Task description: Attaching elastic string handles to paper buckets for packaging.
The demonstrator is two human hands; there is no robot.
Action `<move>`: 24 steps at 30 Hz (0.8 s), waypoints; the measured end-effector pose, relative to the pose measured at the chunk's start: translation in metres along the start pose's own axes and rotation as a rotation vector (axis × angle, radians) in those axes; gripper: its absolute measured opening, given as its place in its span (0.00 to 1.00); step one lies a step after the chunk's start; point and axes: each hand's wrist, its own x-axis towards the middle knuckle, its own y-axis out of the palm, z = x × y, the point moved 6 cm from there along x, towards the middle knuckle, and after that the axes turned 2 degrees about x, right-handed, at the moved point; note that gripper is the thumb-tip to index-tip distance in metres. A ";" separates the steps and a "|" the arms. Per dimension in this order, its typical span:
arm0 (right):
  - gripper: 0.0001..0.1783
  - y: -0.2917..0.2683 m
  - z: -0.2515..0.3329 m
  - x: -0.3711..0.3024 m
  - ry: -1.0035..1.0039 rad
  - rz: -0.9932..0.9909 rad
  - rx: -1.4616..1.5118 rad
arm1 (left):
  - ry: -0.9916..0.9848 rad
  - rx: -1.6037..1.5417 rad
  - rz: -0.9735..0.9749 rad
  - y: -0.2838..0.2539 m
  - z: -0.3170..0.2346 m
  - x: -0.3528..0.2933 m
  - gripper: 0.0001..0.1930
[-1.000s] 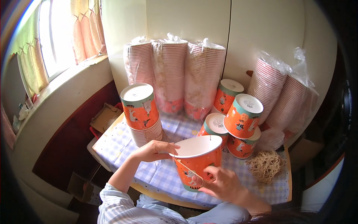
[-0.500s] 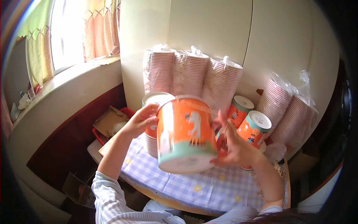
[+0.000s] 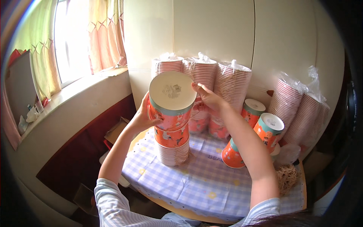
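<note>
Over the left part of the bench point(image 3: 189, 191), where a blue-and-white checked cloth is spread, I observe an orange bucket point(image 3: 172, 90) with a green band, turned upside down so that its white base faces up and slightly toward the worker. The left hand point(image 3: 147, 115) is curved around its left side, thumb laid on the near face, and holds it firmly. The right hand point(image 3: 206, 99) touches the right edge near the base with its fingertips; whether it grips or merely steadies, I cannot tell. Directly below stands a nested stack point(image 3: 172, 151) of like buckets, also inverted, its pale rims showing at the bottom. The raised bucket hides the top of this stack, and full seating cannot be confirmed. Behind it, three tall plastic-wrapped stacks point(image 3: 233, 85) stand close together against a pale cabinet point(image 3: 215, 30). To the right, partly covered by the right forearm, several loose buckets point(image 3: 273, 122) sit base up, one resting on others. Beyond them lean further wrapped stacks point(image 3: 284, 97). A tangled heap of tan cords point(image 3: 286, 179) lies at the right edge, just beside a crumpled clear bag point(image 3: 289, 154).
</note>
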 end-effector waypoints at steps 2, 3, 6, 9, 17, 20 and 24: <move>0.43 -0.004 -0.012 0.017 0.046 -0.016 -0.102 | -0.011 -0.090 -0.009 0.008 0.020 -0.001 0.54; 0.43 -0.005 -0.013 0.020 0.050 -0.017 -0.096 | -0.056 -0.119 -0.014 0.013 0.027 -0.003 0.54; 0.46 -0.002 -0.023 0.026 0.146 0.015 -0.134 | -0.029 -0.093 -0.111 0.024 0.047 -0.015 0.54; 0.48 -0.003 -0.040 0.037 0.106 0.011 -0.106 | -0.077 -0.099 -0.158 0.032 0.055 -0.022 0.54; 0.56 0.005 -0.079 0.039 -0.070 0.093 -0.177 | -0.091 -0.065 -0.247 0.043 0.084 -0.044 0.50; 0.59 0.013 -0.086 0.040 -0.203 0.099 -0.227 | -0.095 0.032 -0.278 0.049 0.077 -0.048 0.50; 0.60 0.017 -0.090 0.035 -0.353 0.075 -0.303 | -0.167 0.041 -0.260 0.055 0.076 -0.051 0.50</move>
